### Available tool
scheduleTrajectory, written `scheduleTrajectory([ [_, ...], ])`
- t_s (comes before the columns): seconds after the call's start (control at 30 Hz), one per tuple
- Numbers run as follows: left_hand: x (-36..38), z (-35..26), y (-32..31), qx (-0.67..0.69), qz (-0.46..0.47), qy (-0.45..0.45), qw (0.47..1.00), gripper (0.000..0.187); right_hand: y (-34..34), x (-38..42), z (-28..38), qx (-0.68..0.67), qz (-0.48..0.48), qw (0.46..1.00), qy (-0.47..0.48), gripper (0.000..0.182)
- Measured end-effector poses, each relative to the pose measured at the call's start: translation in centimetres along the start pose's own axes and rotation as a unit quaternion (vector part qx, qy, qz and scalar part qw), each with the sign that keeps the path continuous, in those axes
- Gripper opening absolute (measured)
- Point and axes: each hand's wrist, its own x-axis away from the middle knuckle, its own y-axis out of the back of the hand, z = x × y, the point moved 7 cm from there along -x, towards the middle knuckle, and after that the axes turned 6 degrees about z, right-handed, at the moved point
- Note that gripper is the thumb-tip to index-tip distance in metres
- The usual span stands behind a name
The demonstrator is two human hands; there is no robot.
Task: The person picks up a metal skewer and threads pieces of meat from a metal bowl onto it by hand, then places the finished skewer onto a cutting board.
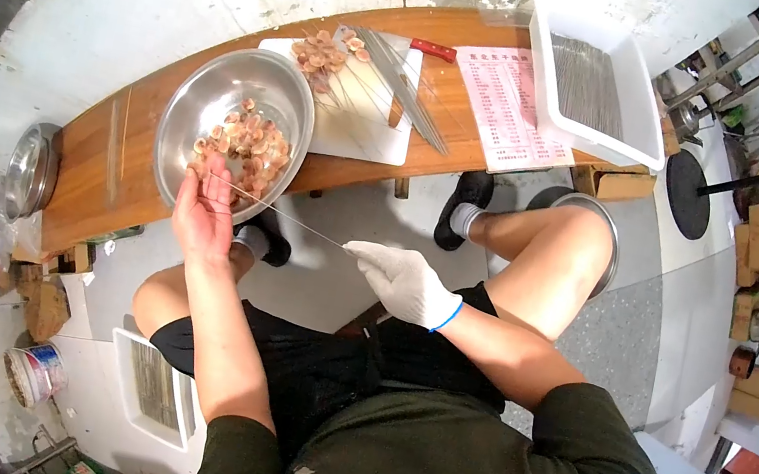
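1. Metal bowls [30,172] are stacked beside the left end of a wooden table [80,210].
2. The bare left hand [205,219] is held palm up over the near rim of a large metal bowl [181,106], its fingers loosely extended; whether a piece is pinched there cannot be told.
3. Round, pinkish-brown food pieces [257,155] are heaped inside that bowl, just beyond the fingertips.
4. A thin stick [291,218] is stretched between the hands, its far end reaching the left fingers.
5. Loaded sticks [318,54] are laid on a white cutting board [385,149].
6. The stick's near end is gripped by the white-gloved right hand [406,286], thumb and fingers closed.
7. A red-handled knife [433,49], a printed sheet [499,106] and a white tub [608,147] of sticks are seen farther right.
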Motion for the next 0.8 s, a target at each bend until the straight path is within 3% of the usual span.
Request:
scheduleTrajectory([
  [0.33,-0.1,0.2,-0.1,0.016,0.001,-0.005,1.000,0.029,0.4,-0.2,-0.1,-0.004,-0.029,0.998,0.051,0.028],
  [0.43,-0.2,0.2,0.0,0.007,-0.011,-0.010,1.000,0.028,-0.1,-0.2,-0.8,-0.007,0.021,1.000,0.001,0.030],
  [0.8,-0.5,0.5,0.2,0.015,-0.006,-0.004,1.000,0.024,0.0,-0.3,-0.8,-0.008,0.002,1.000,-0.003,0.030],
])
